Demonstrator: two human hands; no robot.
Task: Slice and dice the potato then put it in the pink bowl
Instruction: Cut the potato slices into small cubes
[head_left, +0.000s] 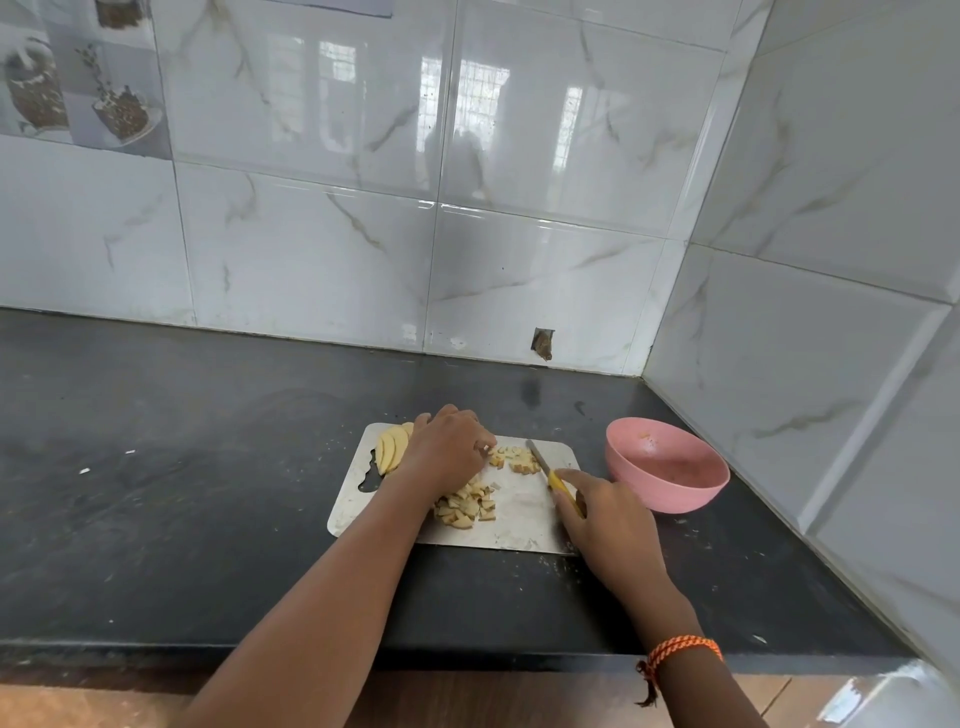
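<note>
A steel cutting board (519, 525) lies on the black counter. Potato slices (390, 447) are fanned at its far left corner. One heap of diced potato (466, 505) sits mid-board and a smaller one (517, 460) lies near the far edge. My left hand (447, 452) is curled over the board between the slices and the small heap; what its fingertips hold is hidden. My right hand (602, 519) grips the yellow handle of a knife (543, 462), whose blade rests beside the small heap. The pink bowl (670, 483) stands just right of the board.
Tiled walls close off the back and the right, forming a corner behind the bowl. Crumbs and white specks dot the counter (182, 493). The counter's front edge (467, 652) runs below my forearms. An orange thread band circles my right wrist.
</note>
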